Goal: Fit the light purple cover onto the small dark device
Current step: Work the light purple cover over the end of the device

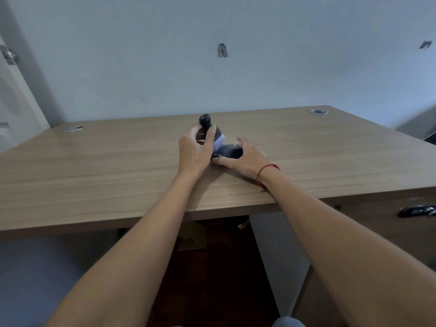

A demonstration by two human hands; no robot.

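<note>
- Wooden table [94, 175], both hands mid-table
- Left hand [194, 151] closed around small dark device [207, 127]; round dark knob sticks up above the fingers
- Light purple cover [219, 142] at the device's lower right, touching it; how far on, cannot tell
- Right hand [245, 156] half open, fingers curved over a dark object [230, 153] lying flat just right of the device
- Red string bracelet [265, 172] on right wrist

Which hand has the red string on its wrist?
The right hand, resting on the table by the dark pouch. The left hand, gripping the device, has a bare wrist.
</note>
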